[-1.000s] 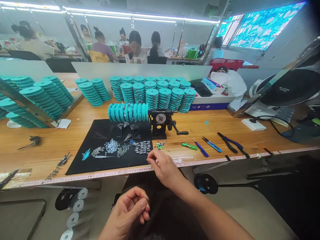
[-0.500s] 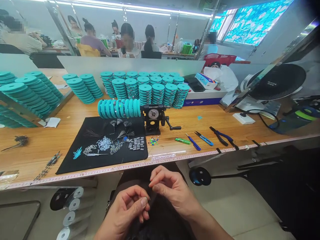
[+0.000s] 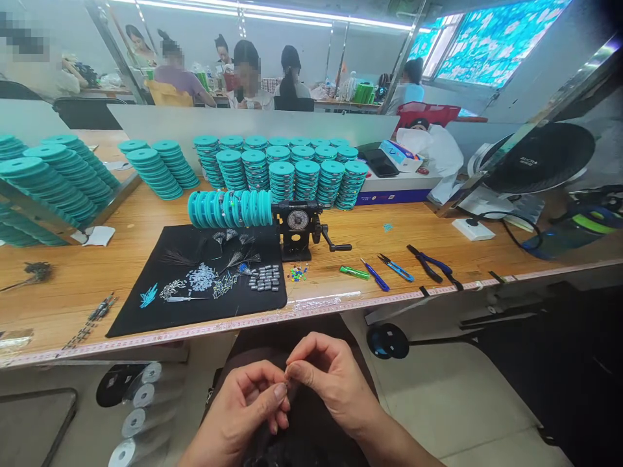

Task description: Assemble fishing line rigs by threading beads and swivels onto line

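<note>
My left hand [image 3: 250,399] is above my lap, thumb and fingers closed in a pinch. Close against its fingertips, my right hand [image 3: 328,376] pinches too, thumb to forefinger. Whatever lies between the fingertips is too fine to make out. Beyond the hands, a black mat [image 3: 160,318] bears a heap of pale small beads [image 3: 202,277], rows of grey cylinders [image 3: 264,277], turquoise slivers [image 3: 148,295] and wire bundles. Behind the mat, a black hand-crank winder [image 3: 296,224] carries a row of turquoise spools [image 3: 228,209].
Stacked turquoise spools [image 3: 282,181] line the back of the table. Toward the right lie a green tube [image 3: 354,272], a blue-handled pointed tool [image 3: 376,275], thread snips [image 3: 396,267] and pliers [image 3: 428,264]. A measuring tape [image 3: 195,331] runs along the front edge. Co-workers sit beyond the partition.
My right hand has moved left and slightly down, its fingertips now meeting those of my left hand. Its thumb and forefinger have closed together. My left hand has barely moved.
</note>
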Demonstrator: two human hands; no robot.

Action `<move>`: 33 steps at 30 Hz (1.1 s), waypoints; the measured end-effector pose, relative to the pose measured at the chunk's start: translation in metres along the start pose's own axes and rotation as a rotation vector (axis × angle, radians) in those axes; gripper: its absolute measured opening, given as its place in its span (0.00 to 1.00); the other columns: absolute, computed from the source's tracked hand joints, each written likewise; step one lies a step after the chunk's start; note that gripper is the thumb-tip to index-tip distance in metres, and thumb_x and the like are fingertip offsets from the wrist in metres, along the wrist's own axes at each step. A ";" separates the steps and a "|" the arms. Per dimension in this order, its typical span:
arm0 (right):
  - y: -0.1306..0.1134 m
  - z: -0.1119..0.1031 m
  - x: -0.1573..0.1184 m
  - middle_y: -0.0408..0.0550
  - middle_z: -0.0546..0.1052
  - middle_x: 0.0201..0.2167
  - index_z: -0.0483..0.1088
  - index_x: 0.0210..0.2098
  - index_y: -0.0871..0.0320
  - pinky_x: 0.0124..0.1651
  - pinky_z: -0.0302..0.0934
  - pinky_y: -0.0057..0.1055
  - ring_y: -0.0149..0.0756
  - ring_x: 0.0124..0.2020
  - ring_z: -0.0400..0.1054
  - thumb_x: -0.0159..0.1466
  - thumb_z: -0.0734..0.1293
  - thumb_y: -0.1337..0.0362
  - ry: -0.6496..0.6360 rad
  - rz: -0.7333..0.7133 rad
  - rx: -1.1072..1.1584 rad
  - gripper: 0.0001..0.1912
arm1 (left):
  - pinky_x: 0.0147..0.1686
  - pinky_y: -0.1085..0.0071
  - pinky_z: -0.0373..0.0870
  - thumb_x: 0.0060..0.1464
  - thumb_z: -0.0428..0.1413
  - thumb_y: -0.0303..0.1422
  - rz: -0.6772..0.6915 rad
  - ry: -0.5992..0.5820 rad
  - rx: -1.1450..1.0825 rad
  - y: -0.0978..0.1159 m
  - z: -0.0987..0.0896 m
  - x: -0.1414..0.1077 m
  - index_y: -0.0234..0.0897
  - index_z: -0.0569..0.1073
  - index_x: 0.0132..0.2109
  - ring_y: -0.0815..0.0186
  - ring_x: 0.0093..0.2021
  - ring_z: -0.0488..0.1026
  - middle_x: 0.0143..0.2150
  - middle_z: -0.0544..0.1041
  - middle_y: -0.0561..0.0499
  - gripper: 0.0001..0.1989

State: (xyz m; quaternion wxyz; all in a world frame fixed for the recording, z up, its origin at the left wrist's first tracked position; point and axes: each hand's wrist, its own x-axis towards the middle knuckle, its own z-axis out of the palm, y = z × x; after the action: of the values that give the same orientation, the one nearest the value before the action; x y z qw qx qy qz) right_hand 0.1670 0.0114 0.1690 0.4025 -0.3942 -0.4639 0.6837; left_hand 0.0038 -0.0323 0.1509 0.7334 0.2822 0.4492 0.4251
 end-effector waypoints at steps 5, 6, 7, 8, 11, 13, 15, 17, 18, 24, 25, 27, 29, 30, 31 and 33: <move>0.002 0.001 -0.001 0.43 0.74 0.25 0.74 0.29 0.60 0.33 0.60 0.28 0.32 0.27 0.67 0.57 0.76 0.58 0.012 -0.006 -0.031 0.12 | 0.19 0.82 0.62 0.48 0.66 0.38 -0.005 -0.005 -0.015 -0.004 -0.003 0.002 0.33 0.75 0.29 0.75 0.19 0.70 0.22 0.76 0.54 0.13; 0.002 0.001 -0.001 0.43 0.74 0.25 0.73 0.29 0.60 0.33 0.61 0.29 0.32 0.27 0.67 0.57 0.75 0.58 0.015 -0.007 -0.037 0.12 | 0.19 0.82 0.62 0.48 0.66 0.39 -0.010 -0.002 -0.018 -0.004 -0.003 0.002 0.33 0.74 0.29 0.75 0.19 0.70 0.22 0.76 0.54 0.13; 0.003 0.001 -0.001 0.43 0.74 0.25 0.73 0.29 0.60 0.33 0.61 0.29 0.32 0.27 0.67 0.57 0.75 0.58 0.017 -0.009 -0.043 0.13 | 0.19 0.82 0.62 0.48 0.66 0.39 -0.016 0.000 -0.021 -0.005 -0.002 0.002 0.33 0.74 0.29 0.75 0.19 0.70 0.22 0.76 0.53 0.14; 0.003 0.001 -0.001 0.43 0.73 0.25 0.73 0.29 0.60 0.33 0.60 0.29 0.32 0.28 0.67 0.57 0.75 0.57 0.018 -0.011 -0.047 0.13 | 0.18 0.82 0.61 0.47 0.67 0.39 -0.022 0.002 -0.022 -0.005 -0.002 0.002 0.33 0.74 0.29 0.75 0.19 0.70 0.22 0.76 0.53 0.14; 0.002 0.001 -0.001 0.43 0.73 0.25 0.72 0.29 0.60 0.33 0.60 0.29 0.32 0.28 0.66 0.58 0.74 0.56 0.007 -0.013 -0.038 0.14 | 0.18 0.82 0.61 0.46 0.67 0.40 -0.032 0.014 -0.021 -0.002 0.001 0.002 0.33 0.73 0.29 0.75 0.18 0.69 0.21 0.75 0.54 0.15; 0.000 0.001 -0.001 0.42 0.72 0.25 0.71 0.29 0.60 0.34 0.60 0.29 0.32 0.28 0.66 0.58 0.74 0.56 0.006 -0.016 -0.039 0.14 | 0.18 0.82 0.60 0.45 0.67 0.40 -0.038 0.021 -0.026 0.000 0.003 0.001 0.33 0.73 0.28 0.75 0.18 0.69 0.20 0.75 0.54 0.16; -0.002 0.001 -0.001 0.42 0.72 0.26 0.71 0.29 0.60 0.33 0.60 0.29 0.32 0.28 0.65 0.58 0.74 0.56 0.011 -0.023 -0.057 0.14 | 0.18 0.82 0.60 0.45 0.67 0.40 -0.040 0.019 -0.035 0.002 0.004 0.001 0.33 0.72 0.28 0.76 0.18 0.68 0.20 0.74 0.54 0.16; -0.003 0.002 -0.001 0.42 0.72 0.26 0.71 0.29 0.60 0.33 0.59 0.28 0.32 0.28 0.65 0.59 0.74 0.56 0.007 -0.029 -0.072 0.14 | 0.18 0.82 0.59 0.45 0.67 0.40 -0.043 0.010 -0.043 0.002 0.004 0.001 0.33 0.72 0.28 0.76 0.18 0.68 0.20 0.74 0.54 0.16; -0.003 0.002 0.000 0.42 0.72 0.26 0.71 0.29 0.60 0.34 0.59 0.28 0.32 0.28 0.65 0.59 0.74 0.57 0.004 -0.032 -0.077 0.13 | 0.18 0.82 0.59 0.45 0.67 0.40 -0.041 0.007 -0.047 0.001 0.003 0.002 0.33 0.72 0.27 0.76 0.17 0.68 0.20 0.74 0.54 0.16; -0.002 0.002 0.001 0.43 0.72 0.26 0.70 0.29 0.60 0.35 0.60 0.29 0.33 0.29 0.66 0.61 0.72 0.57 -0.006 -0.029 -0.091 0.13 | 0.17 0.83 0.58 0.45 0.67 0.40 -0.061 0.007 -0.080 -0.002 0.002 0.003 0.33 0.72 0.27 0.76 0.17 0.67 0.19 0.74 0.54 0.16; -0.001 0.003 0.001 0.43 0.72 0.26 0.70 0.29 0.60 0.35 0.60 0.29 0.33 0.29 0.66 0.61 0.72 0.56 -0.007 -0.028 -0.089 0.13 | 0.17 0.83 0.58 0.45 0.67 0.41 -0.063 0.007 -0.080 -0.001 0.002 0.003 0.33 0.72 0.27 0.76 0.17 0.67 0.19 0.74 0.54 0.16; -0.001 0.003 0.001 0.43 0.72 0.26 0.70 0.29 0.60 0.35 0.60 0.29 0.33 0.29 0.66 0.61 0.71 0.57 -0.007 -0.033 -0.101 0.13 | 0.16 0.83 0.58 0.45 0.68 0.41 -0.066 0.010 -0.074 0.001 0.003 0.002 0.33 0.72 0.26 0.76 0.17 0.67 0.19 0.74 0.54 0.17; -0.001 0.002 0.000 0.42 0.72 0.26 0.70 0.30 0.59 0.34 0.60 0.29 0.32 0.28 0.66 0.62 0.71 0.58 -0.001 -0.048 -0.142 0.12 | 0.17 0.83 0.58 0.44 0.68 0.41 -0.063 0.018 -0.062 0.003 0.005 0.002 0.32 0.73 0.26 0.76 0.17 0.68 0.19 0.74 0.54 0.17; -0.002 0.003 -0.001 0.42 0.72 0.26 0.70 0.30 0.59 0.34 0.60 0.29 0.32 0.28 0.66 0.63 0.70 0.59 0.005 -0.062 -0.177 0.11 | 0.17 0.83 0.58 0.44 0.68 0.42 -0.062 0.024 -0.057 0.004 0.005 0.002 0.32 0.73 0.26 0.76 0.17 0.68 0.20 0.74 0.54 0.17; -0.003 0.003 -0.002 0.42 0.72 0.26 0.70 0.30 0.59 0.35 0.60 0.29 0.32 0.29 0.66 0.63 0.70 0.59 0.013 -0.081 -0.221 0.10 | 0.17 0.83 0.58 0.44 0.68 0.42 -0.060 0.033 -0.053 0.004 0.005 0.002 0.32 0.73 0.26 0.76 0.17 0.68 0.20 0.74 0.54 0.17; -0.005 0.003 -0.004 0.42 0.73 0.27 0.70 0.30 0.58 0.35 0.60 0.28 0.32 0.29 0.66 0.64 0.69 0.62 0.020 -0.132 -0.310 0.08 | 0.17 0.82 0.58 0.43 0.68 0.43 -0.049 0.048 -0.050 0.003 0.006 0.004 0.32 0.73 0.25 0.76 0.17 0.67 0.19 0.74 0.54 0.18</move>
State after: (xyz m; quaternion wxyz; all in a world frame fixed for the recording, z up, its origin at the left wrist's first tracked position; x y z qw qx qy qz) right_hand 0.1663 0.0080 0.1750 0.3856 -0.4271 -0.5846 0.5720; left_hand 0.0087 -0.0280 0.1540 0.7396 0.2422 0.4625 0.4247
